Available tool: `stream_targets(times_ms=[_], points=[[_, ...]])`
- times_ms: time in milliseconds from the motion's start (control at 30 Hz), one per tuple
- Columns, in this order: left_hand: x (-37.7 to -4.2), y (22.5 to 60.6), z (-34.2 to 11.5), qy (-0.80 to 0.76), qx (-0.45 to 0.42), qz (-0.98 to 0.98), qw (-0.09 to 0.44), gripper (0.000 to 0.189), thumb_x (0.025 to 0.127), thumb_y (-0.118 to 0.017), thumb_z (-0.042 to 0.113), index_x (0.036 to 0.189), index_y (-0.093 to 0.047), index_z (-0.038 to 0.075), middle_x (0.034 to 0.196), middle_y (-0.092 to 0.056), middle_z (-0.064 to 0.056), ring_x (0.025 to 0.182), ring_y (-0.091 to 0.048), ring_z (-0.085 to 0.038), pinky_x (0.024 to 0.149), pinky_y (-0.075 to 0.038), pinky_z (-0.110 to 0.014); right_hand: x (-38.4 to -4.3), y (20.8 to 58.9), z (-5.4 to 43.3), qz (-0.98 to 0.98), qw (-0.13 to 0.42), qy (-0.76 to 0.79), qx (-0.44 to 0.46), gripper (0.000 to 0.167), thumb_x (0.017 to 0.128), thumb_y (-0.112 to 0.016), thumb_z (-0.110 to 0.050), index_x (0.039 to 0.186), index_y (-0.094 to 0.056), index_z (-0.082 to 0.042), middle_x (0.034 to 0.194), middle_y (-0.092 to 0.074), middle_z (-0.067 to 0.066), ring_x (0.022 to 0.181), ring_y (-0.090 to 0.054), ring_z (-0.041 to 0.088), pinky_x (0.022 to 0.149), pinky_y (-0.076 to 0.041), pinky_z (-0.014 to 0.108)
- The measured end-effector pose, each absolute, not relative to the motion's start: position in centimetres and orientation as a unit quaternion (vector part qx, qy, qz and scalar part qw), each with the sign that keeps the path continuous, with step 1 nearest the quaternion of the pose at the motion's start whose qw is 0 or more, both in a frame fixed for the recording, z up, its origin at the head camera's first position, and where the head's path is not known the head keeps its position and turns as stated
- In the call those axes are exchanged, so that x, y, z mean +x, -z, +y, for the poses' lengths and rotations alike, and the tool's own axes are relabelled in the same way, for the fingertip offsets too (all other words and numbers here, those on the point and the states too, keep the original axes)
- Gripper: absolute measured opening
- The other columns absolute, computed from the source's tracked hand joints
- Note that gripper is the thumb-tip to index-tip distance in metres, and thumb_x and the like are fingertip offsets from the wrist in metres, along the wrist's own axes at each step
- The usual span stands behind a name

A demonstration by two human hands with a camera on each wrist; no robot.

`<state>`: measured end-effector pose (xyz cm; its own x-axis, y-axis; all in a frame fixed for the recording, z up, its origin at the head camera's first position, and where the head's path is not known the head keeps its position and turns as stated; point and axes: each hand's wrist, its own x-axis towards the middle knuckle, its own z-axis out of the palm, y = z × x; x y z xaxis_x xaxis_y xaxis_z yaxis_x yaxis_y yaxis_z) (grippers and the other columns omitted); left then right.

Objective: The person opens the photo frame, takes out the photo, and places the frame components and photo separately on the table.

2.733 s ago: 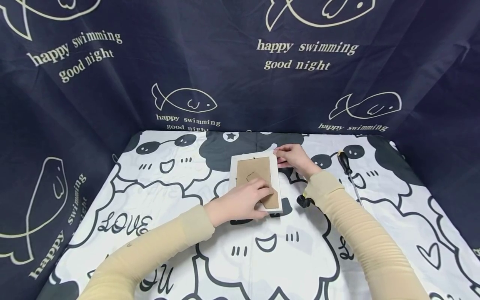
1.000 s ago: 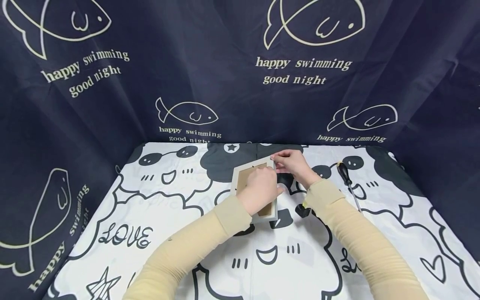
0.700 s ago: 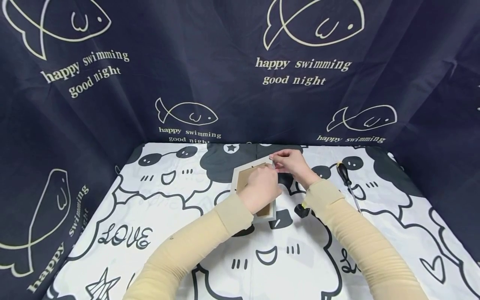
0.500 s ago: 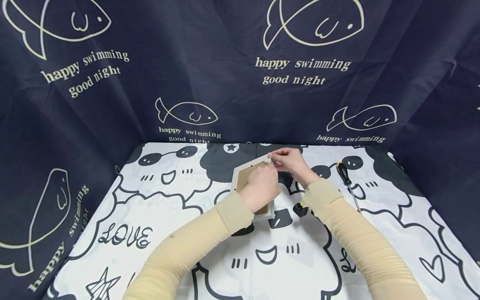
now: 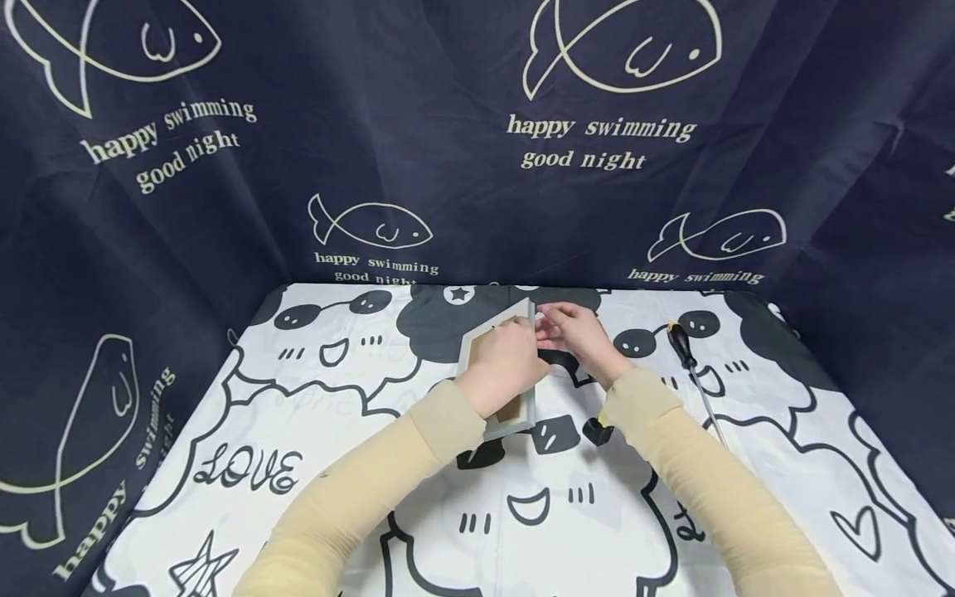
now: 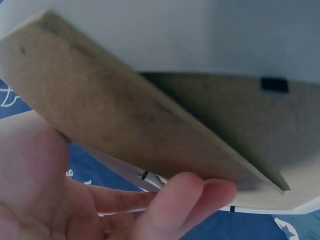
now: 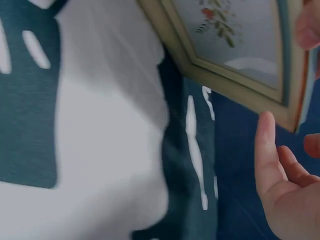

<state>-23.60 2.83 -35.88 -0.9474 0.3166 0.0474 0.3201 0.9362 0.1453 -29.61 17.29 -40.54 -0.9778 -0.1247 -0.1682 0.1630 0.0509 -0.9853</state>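
Note:
A small white picture frame (image 5: 531,398) stands tilted in the middle, its brown back toward the head camera. My left hand (image 5: 503,365) grips it over the back and near its right side. The left wrist view shows the brown stand leg (image 6: 110,105) sticking out from the back board, with curled left fingers (image 6: 187,200) beside it. The right wrist view shows the frame's front (image 7: 235,92) with a flower print (image 7: 217,25) inside a wooden border. Beside the frame's upper right edge is my right hand (image 5: 585,340), its fingers loose; one fingertip lies close to the border, contact unclear.
A screwdriver (image 5: 682,347) with a black and yellow handle lies on the right of the cloth. A black and yellow object (image 5: 597,431) sits partly hidden by the right sleeve. Behind the patterned tablecloth (image 5: 351,497) hangs a dark fish-print curtain (image 5: 462,124).
The left hand has moved from the frame's lower part to its upper part. The frame has tilted and turned, showing its right side. The right fingers have loosened from its corner.

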Motion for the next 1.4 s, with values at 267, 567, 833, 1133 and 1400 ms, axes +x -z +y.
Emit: stream_targets(times_ms=[267,567,833,1133,1400], points=[[-23.9,35.3,1.7,0.114,-0.162,-0.979,0.036,0.051,0.079,-0.067,0.042,0.108,-0.057,0.001,0.095,-0.066,-0.013,0.088,-0.066,-0.025,0.07,-0.055,-0.034,-28.7,42.3,17.1,0.736,0.139,0.662,0.017,0.042,0.1,-0.044,-0.018,0.131,-0.043,0.01,0.093,-0.064,0.006,0.073,-0.064,0.007,0.068,-0.055,0.022],[-24.6,34.7,0.3,0.162,-0.144,-0.976,0.032,0.043,0.076,-0.066,0.04,0.099,-0.055,0.005,0.09,-0.065,-0.013,0.079,-0.067,-0.03,0.062,-0.054,-0.038,-28.0,43.3,16.0,0.708,0.183,0.682,0.015,0.042,0.1,-0.041,-0.015,0.133,-0.04,0.011,0.094,-0.061,0.006,0.079,-0.064,0.012,0.083,-0.054,0.038],[-24.4,33.9,-0.9,0.209,-0.139,-0.968,0.025,0.044,0.076,-0.07,0.04,0.098,-0.056,0.005,0.086,-0.063,-0.013,0.075,-0.066,-0.03,0.059,-0.052,-0.038,-27.1,43.8,14.1,0.695,0.201,0.69,0.013,0.048,0.098,-0.048,-0.024,0.13,-0.041,0.012,0.092,-0.064,0.008,0.081,-0.065,0.016,0.078,-0.056,0.037],[-24.5,34.5,-1.8,0.207,-0.144,-0.967,0.024,0.048,0.076,-0.066,0.037,0.107,-0.056,0.002,0.09,-0.066,-0.017,0.076,-0.065,-0.03,0.059,-0.052,-0.037,-26.3,44.9,12.7,0.69,0.22,0.689,0.014,0.044,0.099,-0.044,-0.02,0.129,-0.043,0.012,0.105,-0.065,0.016,0.086,-0.066,0.017,0.078,-0.056,0.04],[-23.8,34.7,-2.4,0.215,-0.138,-0.967,0.002,0.056,0.075,-0.068,0.032,0.117,-0.054,-0.003,0.094,-0.067,-0.019,0.078,-0.066,-0.031,0.061,-0.053,-0.037,-25.4,45.8,11.8,0.698,0.213,0.683,0.026,0.04,0.098,-0.047,-0.019,0.127,-0.047,0.009,0.108,-0.064,0.019,0.085,-0.066,0.016,0.077,-0.056,0.039]])
